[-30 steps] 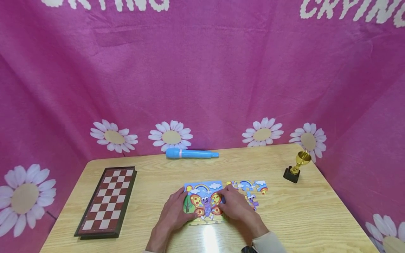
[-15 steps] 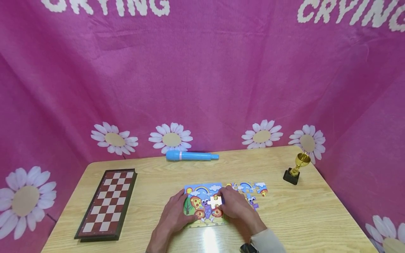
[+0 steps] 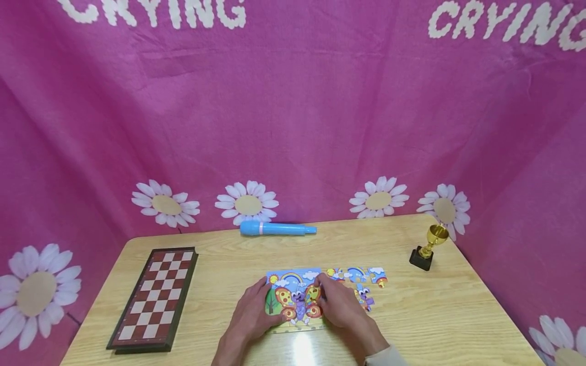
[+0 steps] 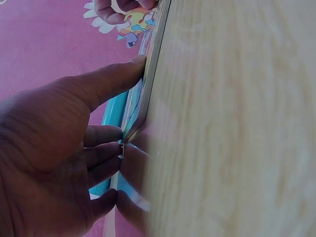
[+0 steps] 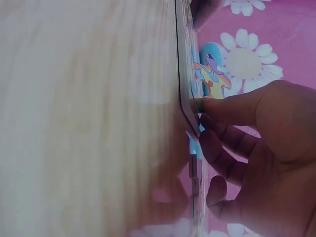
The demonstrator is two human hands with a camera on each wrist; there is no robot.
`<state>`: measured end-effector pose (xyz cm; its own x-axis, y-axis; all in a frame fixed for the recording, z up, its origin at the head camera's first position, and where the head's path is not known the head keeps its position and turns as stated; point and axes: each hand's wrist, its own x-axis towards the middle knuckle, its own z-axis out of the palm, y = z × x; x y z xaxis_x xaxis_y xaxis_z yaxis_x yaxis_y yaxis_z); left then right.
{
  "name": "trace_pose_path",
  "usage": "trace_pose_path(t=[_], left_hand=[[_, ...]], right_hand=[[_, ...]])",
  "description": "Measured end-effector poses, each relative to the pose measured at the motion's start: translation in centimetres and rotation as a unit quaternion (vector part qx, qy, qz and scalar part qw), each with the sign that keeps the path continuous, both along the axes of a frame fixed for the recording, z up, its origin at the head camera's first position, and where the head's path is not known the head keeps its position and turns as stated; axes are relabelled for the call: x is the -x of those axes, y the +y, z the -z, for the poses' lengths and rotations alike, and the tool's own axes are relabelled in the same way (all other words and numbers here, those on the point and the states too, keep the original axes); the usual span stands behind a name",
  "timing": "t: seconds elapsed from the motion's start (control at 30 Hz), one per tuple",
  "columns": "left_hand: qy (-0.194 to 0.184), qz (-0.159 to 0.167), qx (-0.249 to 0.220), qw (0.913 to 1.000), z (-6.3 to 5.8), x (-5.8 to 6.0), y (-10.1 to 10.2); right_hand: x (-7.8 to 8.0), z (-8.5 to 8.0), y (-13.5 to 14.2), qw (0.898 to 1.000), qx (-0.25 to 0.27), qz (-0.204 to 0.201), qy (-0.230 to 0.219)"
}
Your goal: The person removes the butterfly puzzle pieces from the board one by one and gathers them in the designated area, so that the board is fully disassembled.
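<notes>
Now the puzzle (image 3: 297, 305) lies flat on the surface (image 3: 220, 274), the left hand (image 3: 251, 311) touching its left edge with thumb and fingers apart. Over its right side, the right hand (image 3: 340, 304) clamps a piece (image 5: 213, 81) between its fingers; loose pieces (image 3: 357, 275) lie nearby.

Blue tube (image 3: 277, 229) lies nr back of tbl (image 3: 220, 254), gold trophy (image 3: 427, 251) far R, red/wht chk'd board (image 3: 155, 297) L.
</notes>
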<state>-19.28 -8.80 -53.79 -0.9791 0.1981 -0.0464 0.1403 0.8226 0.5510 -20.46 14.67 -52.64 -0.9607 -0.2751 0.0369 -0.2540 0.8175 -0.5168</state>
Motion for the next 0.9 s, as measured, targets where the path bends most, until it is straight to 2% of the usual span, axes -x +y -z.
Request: trace_pose_path(t=[0.37,0.6,0.73,0.9], left_hand=[[-0.007,-0.002,0.000,1.0000,-0.1,0.1,0.0],[0.005,0.000,0.005,1.0000,-0.1,0.1,0.0],[0.014,0.003,0.001,0.9999,0.0,-0.1,-0.1],[0.004,0.002,0.005,1.0000,0.0,-0.1,0.0]], right_hand=[[-0.1,-0.1,0.7,0.997,0.057,-0.030,0.032],[0.1,-0.4,1.5,0.997,0.077,0.003,0.015],[0.0,-0.6,2.6,0.994,0.111,0.020,-0.005],[0.2,-0.6,4.4,0.988,0.142,0.052,-0.033]])
